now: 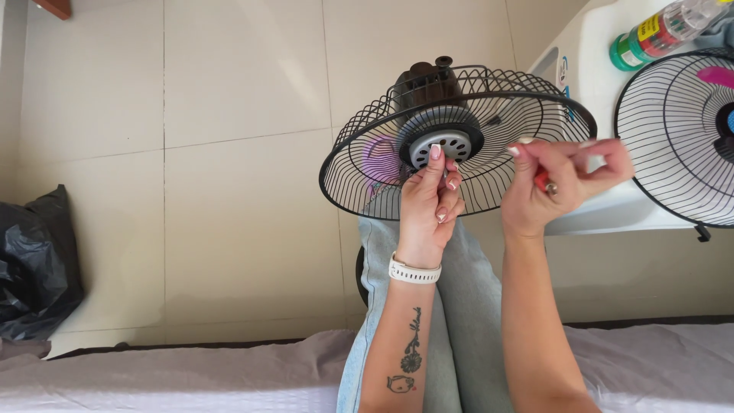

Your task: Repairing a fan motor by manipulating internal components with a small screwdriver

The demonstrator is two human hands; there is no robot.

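A black wire rear fan guard [489,115] with the dark motor housing [425,79] behind it rests on my knee in blue jeans [466,306]. My left hand [432,200] pinches something small at the grey hub [445,145] in the guard's middle; what it pinches is hidden by the fingers. My right hand [562,180] is closed around a small red-handled tool [544,183], held just in front of the guard's right rim.
A second black fan guard [673,138] with a pink blade leans at the right on a white plastic stool [604,69], where a clear bottle with a green cap [661,30] lies. A black plastic bag [34,264] sits at the left on the tiled floor.
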